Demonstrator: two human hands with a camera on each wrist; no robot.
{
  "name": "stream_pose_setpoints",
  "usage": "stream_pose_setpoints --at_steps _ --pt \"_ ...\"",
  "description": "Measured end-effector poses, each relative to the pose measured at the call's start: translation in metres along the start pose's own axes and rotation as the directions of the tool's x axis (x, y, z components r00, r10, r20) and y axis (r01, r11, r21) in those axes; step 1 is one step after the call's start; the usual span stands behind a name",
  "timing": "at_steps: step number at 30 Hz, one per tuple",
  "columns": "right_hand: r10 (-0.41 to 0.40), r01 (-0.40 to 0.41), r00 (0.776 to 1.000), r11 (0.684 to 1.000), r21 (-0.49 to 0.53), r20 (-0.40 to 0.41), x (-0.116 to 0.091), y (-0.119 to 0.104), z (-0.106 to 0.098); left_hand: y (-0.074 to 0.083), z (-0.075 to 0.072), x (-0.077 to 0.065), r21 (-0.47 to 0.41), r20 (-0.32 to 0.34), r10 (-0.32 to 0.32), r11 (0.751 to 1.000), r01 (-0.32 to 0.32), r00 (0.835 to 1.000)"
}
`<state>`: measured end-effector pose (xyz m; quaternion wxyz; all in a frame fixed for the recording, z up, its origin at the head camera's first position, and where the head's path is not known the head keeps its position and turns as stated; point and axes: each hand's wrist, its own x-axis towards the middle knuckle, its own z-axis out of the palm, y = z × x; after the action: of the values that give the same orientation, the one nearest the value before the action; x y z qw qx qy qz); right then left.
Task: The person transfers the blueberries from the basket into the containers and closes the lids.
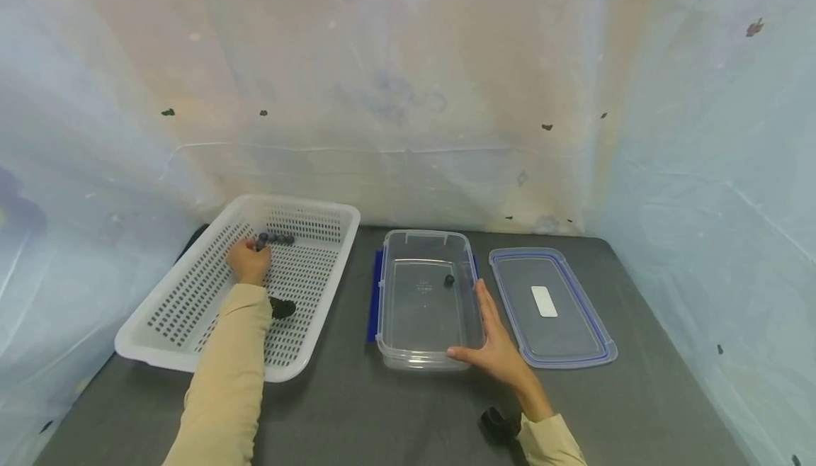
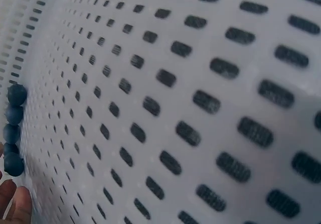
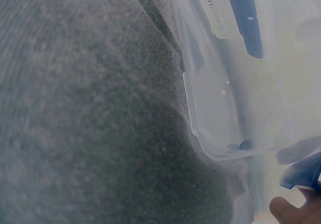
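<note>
My left hand (image 1: 248, 262) reaches into a white perforated basket (image 1: 347, 268), its fingertips around a dark blue blueberry (image 1: 259, 246). Beside that one, several more blueberries (image 1: 281, 239) form a row toward the far side of the basket; the row also shows in the left wrist view, where little of the hand is visible. My right hand (image 1: 497, 349) rests at the near right corner of a clear plastic container (image 1: 408, 317), fingers straight along its right side and thumb at the front rim. One dark blueberry (image 1: 449, 280) lies inside the container.
To the right of the container a clear lid (image 1: 574, 335) with a blue seal and white label lies flat. Blue clip flaps (image 1: 375, 296) hang at the container's sides. A dark grey cloth (image 1: 357, 416) covers the table, and plastic sheeting (image 1: 408, 98) surrounds it.
</note>
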<state>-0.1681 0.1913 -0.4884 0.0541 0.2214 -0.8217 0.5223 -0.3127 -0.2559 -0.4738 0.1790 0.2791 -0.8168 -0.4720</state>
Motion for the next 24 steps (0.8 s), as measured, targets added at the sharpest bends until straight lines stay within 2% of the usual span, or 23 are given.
stream_pose_setpoints --at_steps 5,9,15,19,22,24 --pt "0.007 -0.007 1.000 1.000 0.004 0.003 -0.001 -0.001 0.001 -0.004 0.001 0.002 0.086 0.041 0.049 0.995 -0.052 0.998" --pt "0.009 -0.009 1.000 1.000 -0.008 -0.005 0.000 0.000 0.001 -0.006 0.004 0.005 0.117 0.072 0.082 0.989 -0.090 0.994" --pt "0.011 -0.011 1.000 1.000 -0.019 -0.003 0.000 0.001 0.000 -0.010 0.006 0.008 0.097 0.033 0.100 0.990 -0.103 0.994" --pt "0.010 -0.010 1.000 1.000 -0.015 0.001 0.001 -0.014 -0.001 -0.009 0.007 0.007 0.060 0.002 0.086 0.994 -0.086 0.996" --pt "0.013 -0.013 1.000 1.000 -0.005 0.000 0.001 -0.019 -0.001 -0.007 0.006 0.005 0.049 0.000 0.084 0.995 -0.084 0.996" --pt "0.017 -0.017 1.000 1.000 -0.007 0.002 0.001 -0.014 0.000 -0.007 0.004 0.003 0.048 0.006 0.086 0.995 -0.086 0.996"
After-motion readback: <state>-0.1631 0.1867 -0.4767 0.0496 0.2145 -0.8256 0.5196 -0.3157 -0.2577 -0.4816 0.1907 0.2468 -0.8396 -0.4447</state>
